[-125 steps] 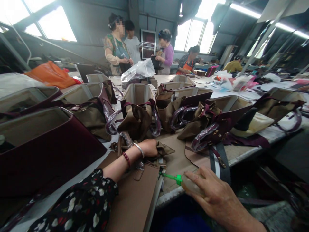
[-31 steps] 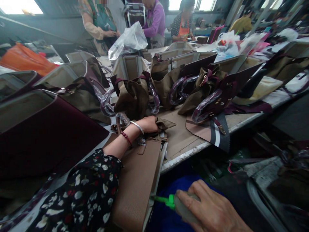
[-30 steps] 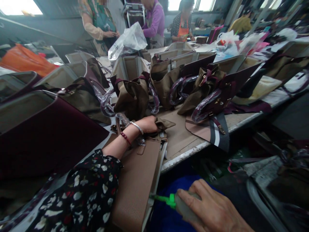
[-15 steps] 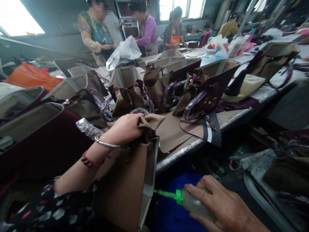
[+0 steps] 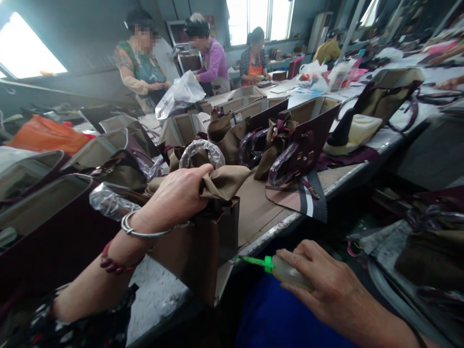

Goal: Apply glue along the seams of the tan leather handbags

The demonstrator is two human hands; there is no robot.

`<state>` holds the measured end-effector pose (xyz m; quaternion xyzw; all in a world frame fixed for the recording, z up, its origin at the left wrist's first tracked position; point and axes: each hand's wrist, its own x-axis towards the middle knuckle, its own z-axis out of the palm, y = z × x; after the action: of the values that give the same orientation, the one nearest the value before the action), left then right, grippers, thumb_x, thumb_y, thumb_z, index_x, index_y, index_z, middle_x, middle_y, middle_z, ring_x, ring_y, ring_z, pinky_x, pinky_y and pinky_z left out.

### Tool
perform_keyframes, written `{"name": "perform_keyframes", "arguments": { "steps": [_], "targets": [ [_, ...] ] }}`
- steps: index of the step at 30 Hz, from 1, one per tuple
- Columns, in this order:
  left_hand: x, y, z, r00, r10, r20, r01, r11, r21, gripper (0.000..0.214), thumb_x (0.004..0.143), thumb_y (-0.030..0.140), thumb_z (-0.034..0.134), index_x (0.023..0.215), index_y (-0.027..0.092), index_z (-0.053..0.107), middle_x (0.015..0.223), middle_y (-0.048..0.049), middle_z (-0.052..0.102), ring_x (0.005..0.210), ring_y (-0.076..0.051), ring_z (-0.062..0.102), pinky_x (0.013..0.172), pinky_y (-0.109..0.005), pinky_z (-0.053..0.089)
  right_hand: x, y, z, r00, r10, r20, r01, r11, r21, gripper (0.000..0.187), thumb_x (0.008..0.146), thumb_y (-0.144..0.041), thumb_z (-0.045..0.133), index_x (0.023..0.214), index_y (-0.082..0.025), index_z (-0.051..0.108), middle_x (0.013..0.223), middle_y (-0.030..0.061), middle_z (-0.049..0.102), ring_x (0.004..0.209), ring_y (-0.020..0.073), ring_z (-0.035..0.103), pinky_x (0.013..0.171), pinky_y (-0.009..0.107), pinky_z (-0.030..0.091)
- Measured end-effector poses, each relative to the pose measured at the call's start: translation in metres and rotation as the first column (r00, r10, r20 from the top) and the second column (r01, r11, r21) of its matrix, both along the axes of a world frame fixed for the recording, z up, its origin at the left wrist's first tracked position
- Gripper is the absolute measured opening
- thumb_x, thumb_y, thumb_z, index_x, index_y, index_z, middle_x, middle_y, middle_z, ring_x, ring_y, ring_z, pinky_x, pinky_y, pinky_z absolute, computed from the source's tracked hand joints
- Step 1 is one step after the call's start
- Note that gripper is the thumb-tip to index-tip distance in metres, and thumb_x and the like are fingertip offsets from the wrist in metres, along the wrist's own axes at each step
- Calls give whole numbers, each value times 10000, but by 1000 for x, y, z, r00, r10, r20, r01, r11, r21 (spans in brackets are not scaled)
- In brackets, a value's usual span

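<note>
My left hand (image 5: 181, 191) is closed on the loose tan lining (image 5: 226, 182) of an unfinished handbag (image 5: 192, 256). The bag is tilted over the near table edge, and one of its panels shows a brown face. In my right hand (image 5: 322, 280) lies a squeeze bottle (image 5: 288, 270) with a green nozzle. The nozzle points left, its tip at or very close to the bag's lower right edge; I cannot tell whether it touches. Plastic-wrapped handles (image 5: 203, 153) stick up behind and beside my left hand.
Several maroon handbags (image 5: 308, 140) with tan linings crowd the table (image 5: 282, 220). Farther right stands a cream container (image 5: 358, 130) with a black part. A striped piece (image 5: 308, 198) overhangs the edge. Several co-workers (image 5: 215, 63) stand at the back. Bag parts (image 5: 431, 261) lie at lower right.
The bag has turned and lifted in my left hand, uncovering the table beneath it. My right hand has risen slightly with the bottle, its nozzle still by the bag's edge. The view has shifted.
</note>
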<state>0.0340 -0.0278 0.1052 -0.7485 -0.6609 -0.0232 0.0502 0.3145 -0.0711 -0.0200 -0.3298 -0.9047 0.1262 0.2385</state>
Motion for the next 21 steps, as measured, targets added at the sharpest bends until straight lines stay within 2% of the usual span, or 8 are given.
{"name": "perform_keyframes", "arguments": {
  "steps": [6,11,14,19,21],
  "targets": [
    [1,3,-6,999,-23,-26,22,1000,-6,180,717,260,491,888,206,509,733,-17,623,691,-212,616,561,-272,328,-10,8,-11,996,11,91,-14,999,37,438,713,-92,640,1126,-189,531,871,47,529,752,176,560,594,262,514],
    [1,3,-6,999,7,-44,-8,1000,-24,138,743,298,507,852,213,501,714,-3,624,697,-209,626,559,-264,338,-20,6,-22,989,25,148,-36,997,68,392,717,-112,635,1091,-193,550,841,37,518,732,174,527,574,248,477],
    [1,3,-7,998,-19,-56,18,1000,-17,144,738,298,544,845,218,493,699,2,615,693,-217,630,550,-266,327,-22,4,-23,988,36,149,-40,999,23,440,677,-112,681,1088,-197,548,851,37,518,747,188,528,567,261,486],
    [1,3,-6,996,-54,-65,54,999,2,158,719,262,562,851,215,491,706,-6,612,700,-239,635,549,-276,316,-27,3,-22,990,-22,142,12,997,74,440,675,-81,703,1078,-182,557,840,52,525,753,217,536,577,320,521],
    [1,3,-5,996,-58,-72,58,998,1,157,718,264,559,850,212,492,714,-13,617,708,-250,636,551,-281,317,-29,0,-21,989,-11,150,8,1000,19,447,662,-64,709,1065,-191,564,854,52,530,754,219,545,574,328,530]
  ]
}}
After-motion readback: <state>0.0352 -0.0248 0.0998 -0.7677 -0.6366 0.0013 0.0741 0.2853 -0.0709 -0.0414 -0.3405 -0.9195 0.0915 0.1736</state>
